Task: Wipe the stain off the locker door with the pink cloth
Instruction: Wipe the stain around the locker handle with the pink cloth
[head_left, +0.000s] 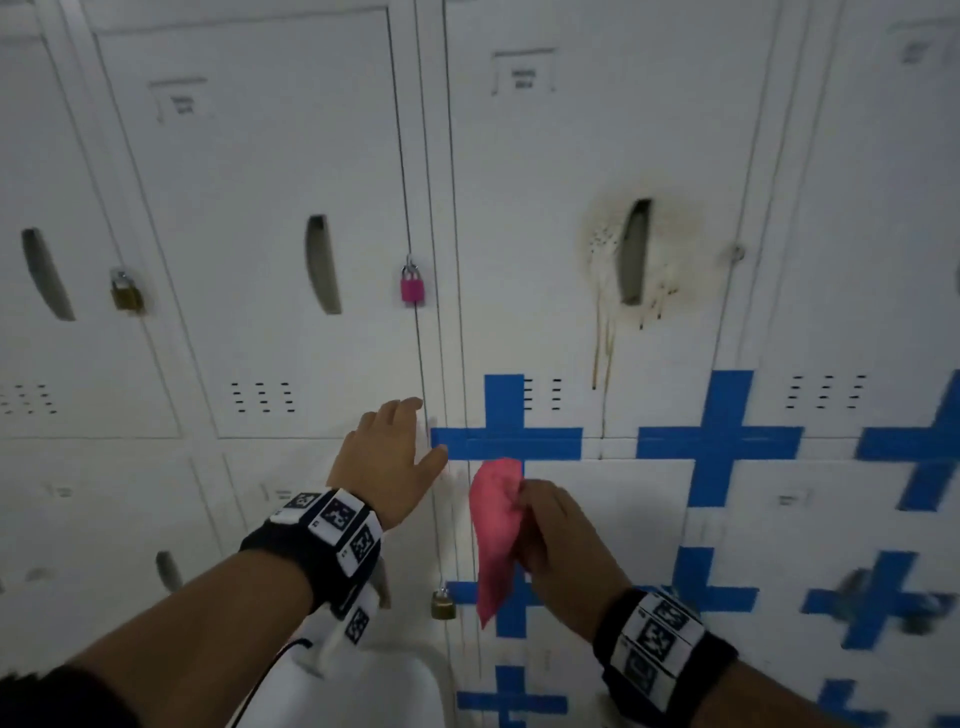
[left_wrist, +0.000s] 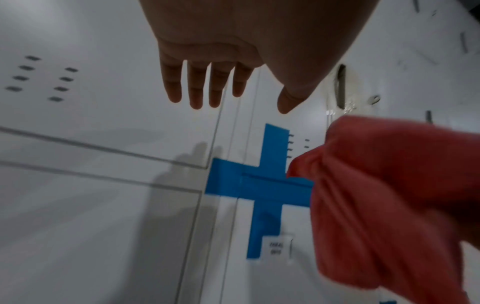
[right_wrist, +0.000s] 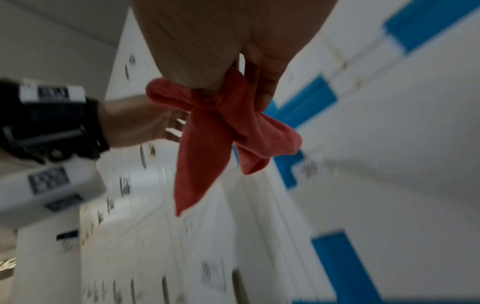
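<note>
**Now: cloth in hand, stain above**

Right hand (head_left: 563, 540) has its grip closed on the pink cloth (head_left: 496, 535), fingers and thumb bunching it near one end so that a longer tail hangs down and a shorter fold sticks up. In the right wrist view the cloth (right_wrist: 218, 131) is pinched between thumb and curled fingers (right_wrist: 262, 82). It hangs in front of the lockers, level with a blue tape cross (head_left: 506, 441); whether it touches the metal cannot be told.

Left hand (head_left: 387, 457) is spread, fingers straight and holding nothing, close to the seam between two lockers just left of the cloth. From the left wrist view the fingers (left_wrist: 197, 86) point at the door, casting a shadow on it.

On the locker door (head_left: 571, 130) up and right of both hands, the stain (head_left: 602, 244) rings the recessed handle (head_left: 635, 252), brownish, with thin drips running down below it. A pink padlock (head_left: 413, 286) hangs on the neighbouring door to the left.
</note>
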